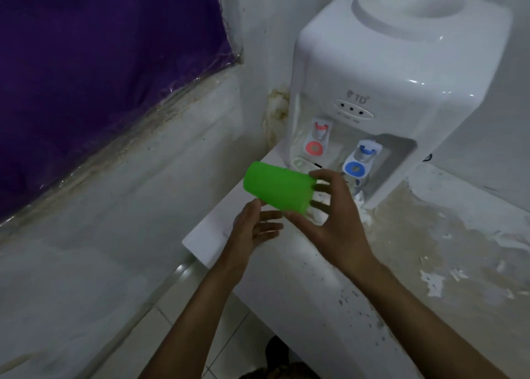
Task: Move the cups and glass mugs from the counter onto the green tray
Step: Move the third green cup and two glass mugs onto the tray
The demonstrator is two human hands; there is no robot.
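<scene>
A green plastic cup [275, 188] is held on its side in the air above the counter's left end, its base pointing left. My right hand [335, 221] grips it at the rim end, fingers wrapped over the mouth. Just below the cup's underside is my left hand [255, 229], palm up with the fingers spread; whether it touches the cup I cannot tell. No green tray and no glass mugs are in view.
A white water dispenser [395, 72] with a red tap [315, 143] and a blue tap [358, 163] stands at the back of the stained white counter [430, 249]. A white wall and a purple sheet [86, 63] lie to the left. Tiled floor shows below.
</scene>
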